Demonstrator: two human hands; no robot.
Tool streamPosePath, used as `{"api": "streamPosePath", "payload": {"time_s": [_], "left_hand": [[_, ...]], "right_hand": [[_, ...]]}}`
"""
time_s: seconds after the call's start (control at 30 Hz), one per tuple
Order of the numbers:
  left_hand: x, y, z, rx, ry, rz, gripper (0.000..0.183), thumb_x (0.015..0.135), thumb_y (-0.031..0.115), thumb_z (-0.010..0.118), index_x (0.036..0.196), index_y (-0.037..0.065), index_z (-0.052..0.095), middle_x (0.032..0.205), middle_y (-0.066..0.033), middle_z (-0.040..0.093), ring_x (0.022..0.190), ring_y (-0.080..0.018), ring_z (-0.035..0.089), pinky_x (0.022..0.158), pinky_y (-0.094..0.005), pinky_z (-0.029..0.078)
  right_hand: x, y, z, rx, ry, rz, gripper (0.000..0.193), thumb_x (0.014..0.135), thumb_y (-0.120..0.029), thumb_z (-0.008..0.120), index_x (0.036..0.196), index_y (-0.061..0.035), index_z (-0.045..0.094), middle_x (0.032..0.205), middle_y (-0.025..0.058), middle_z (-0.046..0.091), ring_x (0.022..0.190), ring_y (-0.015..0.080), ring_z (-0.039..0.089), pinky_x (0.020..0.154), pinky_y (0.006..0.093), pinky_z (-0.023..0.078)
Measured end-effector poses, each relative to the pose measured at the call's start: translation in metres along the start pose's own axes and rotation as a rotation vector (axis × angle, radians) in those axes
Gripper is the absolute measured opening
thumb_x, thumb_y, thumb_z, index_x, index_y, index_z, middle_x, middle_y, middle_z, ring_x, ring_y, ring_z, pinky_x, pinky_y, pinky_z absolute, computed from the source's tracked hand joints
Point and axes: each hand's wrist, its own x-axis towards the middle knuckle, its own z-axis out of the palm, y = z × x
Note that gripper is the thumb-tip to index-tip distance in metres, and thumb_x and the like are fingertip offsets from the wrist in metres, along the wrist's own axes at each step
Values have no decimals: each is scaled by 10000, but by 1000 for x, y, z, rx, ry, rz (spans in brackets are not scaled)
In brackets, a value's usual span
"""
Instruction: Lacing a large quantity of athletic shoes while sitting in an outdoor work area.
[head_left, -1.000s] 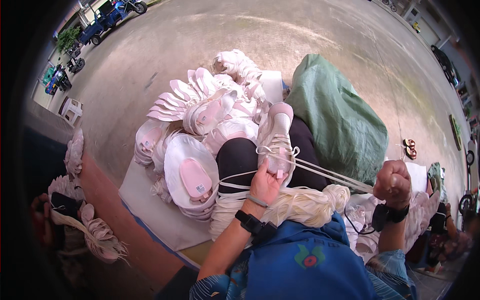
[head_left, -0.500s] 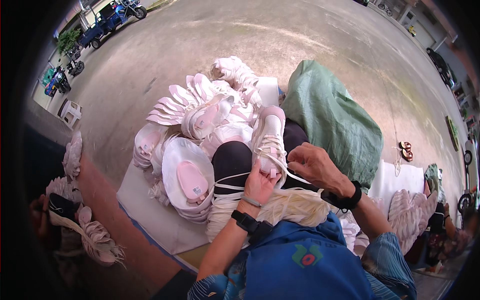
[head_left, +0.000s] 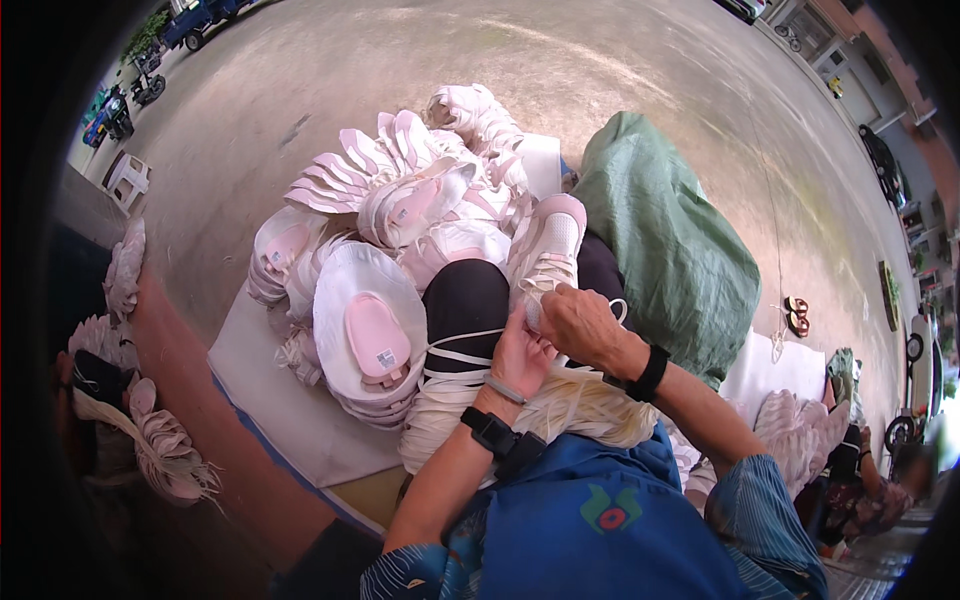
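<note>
A white and pink shoe upper (head_left: 552, 232) lies toe-away between my knees, its front eyelets crossed by a cream shoelace (head_left: 545, 272). My left hand (head_left: 520, 355) grips the near end of the upper from the left. Bent over the upper's opening, my right hand (head_left: 585, 322) has its fingers closed at the lace; its fingertips are partly hidden. A loop of lace stands out to the right of that hand. Bundles of loose cream laces (head_left: 595, 408) lie across my lap, under both wrists, and one strand runs over my left knee (head_left: 465, 300).
Stacked pink and white uppers (head_left: 400, 195) pile up beyond my left knee on a pale sheet (head_left: 290, 420). A green sack (head_left: 665, 250) bulges at the right. Sandals (head_left: 796, 316) lie farther right, and a white stool (head_left: 127, 182) stands far left. Another person (head_left: 870, 490) sits at the right rim.
My right hand has moved left and down onto the upper's opening, beside my left hand; before, it was held apart to the right. The view has shifted slightly.
</note>
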Motion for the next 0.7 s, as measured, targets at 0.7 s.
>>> {"api": "streamPosePath", "payload": {"time_s": [0.7], "left_hand": [[-4,-4,-1,-57,18,-8,453,983,404,455,1310,90,465,1260,-47,548,1137,-177,530,978,-341,422]], "right_hand": [[-4,1,-33,340,-35,88,165,839,-180,605,907,-29,610,834,158,594,708,359,616,634,431,491]]}}
